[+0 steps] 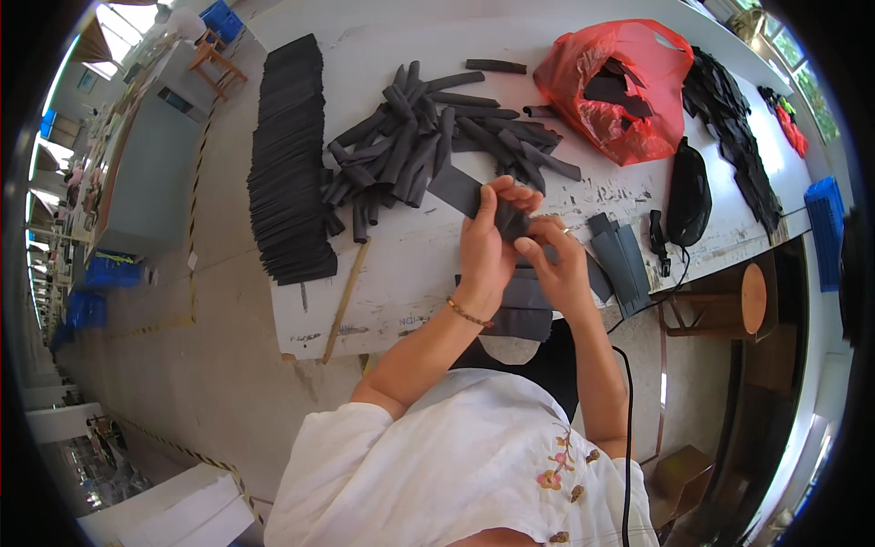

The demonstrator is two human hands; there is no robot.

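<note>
A flat dark grey strip [454,190], apparently cloth, is held over the table in front of me. My left hand [492,228] is closed on it, with the flat end sticking out to the upper left past the thumb. Bent fingers of my right hand [558,264] pinch the strip's bunched right end, close to the left fingertips. Beyond my hands lies a loose heap of rolled dark strips [401,150]. Flat dark pieces [515,305] lie under my wrists at the table's front edge. Several grey strips [622,255] fan out to the right of my right hand.
A long row of stacked black pieces [290,164] lines the table's left side. A red plastic bag [583,109] with dark pieces stands back right, near a black rounded object [688,196] and a black cable [629,392]. A wooden stick [346,301] overhangs the front edge; a stool [753,299] stands right.
</note>
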